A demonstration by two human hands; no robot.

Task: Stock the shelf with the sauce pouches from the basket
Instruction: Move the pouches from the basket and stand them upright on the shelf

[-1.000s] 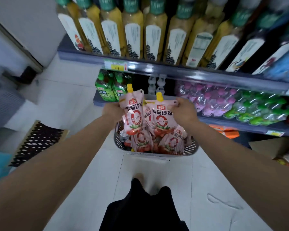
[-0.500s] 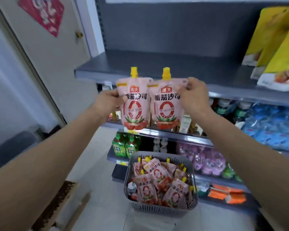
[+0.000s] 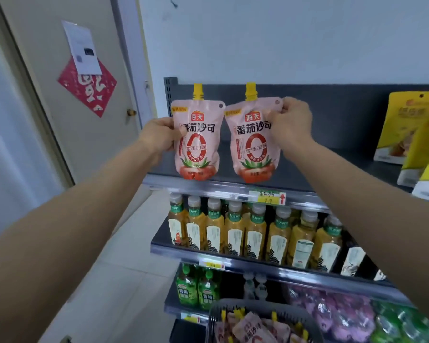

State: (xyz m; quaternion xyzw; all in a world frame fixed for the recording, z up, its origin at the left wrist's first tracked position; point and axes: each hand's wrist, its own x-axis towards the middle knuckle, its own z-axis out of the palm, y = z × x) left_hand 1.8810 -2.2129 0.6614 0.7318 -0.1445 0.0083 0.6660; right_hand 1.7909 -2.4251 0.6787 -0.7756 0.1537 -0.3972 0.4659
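Two pink tomato sauce pouches with yellow spouts hang upright side by side in front of the dark grey top shelf [image 3: 332, 167]. My left hand [image 3: 159, 136] grips the left pouch [image 3: 196, 142] by its left edge. My right hand [image 3: 291, 125] pinches the right pouch [image 3: 254, 144] at its upper right corner. Both pouch bottoms hover just above the shelf's front lip. The grey basket [image 3: 265, 308] with several more pouches sits at the bottom of the view.
Yellow snack bags [image 3: 406, 129] stand at the right end of the top shelf. Tea bottles [image 3: 255, 231] fill the shelf below, green bottles [image 3: 196, 288] and bagged goods sit lower. A door [image 3: 67, 107] with a red paper is on the left.
Both hands lifted the two pouches from the basket up to top-shelf height; my view rose with them, and the pouches now sit slightly apart.
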